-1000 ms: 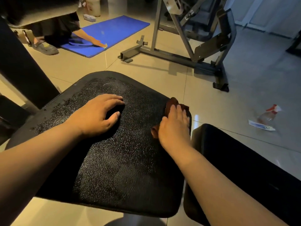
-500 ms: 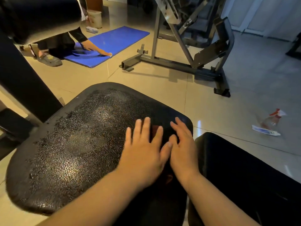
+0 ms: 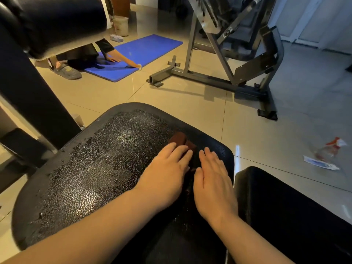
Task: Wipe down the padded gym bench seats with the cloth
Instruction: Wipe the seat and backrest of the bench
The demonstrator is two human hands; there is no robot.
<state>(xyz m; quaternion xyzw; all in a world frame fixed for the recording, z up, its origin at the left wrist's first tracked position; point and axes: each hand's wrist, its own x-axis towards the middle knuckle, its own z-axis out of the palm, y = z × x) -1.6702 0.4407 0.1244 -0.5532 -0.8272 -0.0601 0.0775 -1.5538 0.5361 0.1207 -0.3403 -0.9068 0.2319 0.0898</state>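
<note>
A black padded bench seat (image 3: 91,168) with a wet, cracked surface fills the lower left. A dark red-brown cloth (image 3: 180,139) lies on its right part, mostly hidden under my hands. My left hand (image 3: 167,172) presses flat on the cloth with straight fingers. Beside it, my right hand (image 3: 213,176) lies flat, fingers straight, near the seat's right edge. A second black padded seat (image 3: 289,210) sits to the right, apart from the first by a narrow gap.
A spray bottle (image 3: 330,149) lies on the tiled floor at right. A grey metal gym frame (image 3: 224,77) stands behind. Another person kneels at a blue mat (image 3: 144,52) at back left. A black padded roll (image 3: 53,21) hangs at top left.
My left hand moved from the seat's middle onto the cloth next to my right hand. Both hands then slid slightly forward, uncovering more cloth in front of the fingers.
</note>
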